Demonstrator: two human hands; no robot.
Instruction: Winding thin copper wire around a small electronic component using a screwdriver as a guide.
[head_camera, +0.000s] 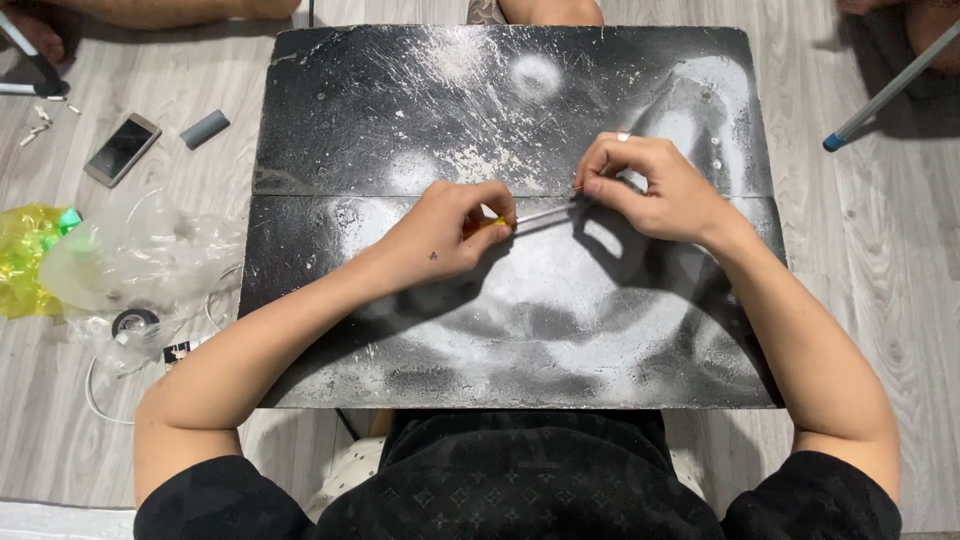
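Two bare forearms reached out from the near edge, over a black patterned shirt (520, 480), onto a black, paint-smeared rectangular board (420, 120) set low over the pale wood-look floor (870, 260).

The left hand (445, 235) lay knuckles up near the board's middle, its fingers curled tight and pinching the yellow end (490, 222) of a thin, pale rod-like piece (545, 214). That slim piece ran across to the right hand (650, 185), which sat slightly farther off, wrist cocked, thumb and forefinger closed narrowly on its other end; a ring (624, 136) showed on one finger. What exactly the piece was could not be told.

The step looked like fine two-handed work on the slim piece, held taut between both pinches just above the board. A next move would seem to call for a steady left hold while the right fingertips worked with small, careful motions.

Left of the board, on the floor, lay crumpled clear plastic wrap (140, 255), a small black tape roll (134, 321) and a yellow-green foil bag (30, 250). Farther off sat a smartphone (122, 149) and a small grey block (204, 129). At far right, a blue-tipped grey pole (880, 95) slanted in.
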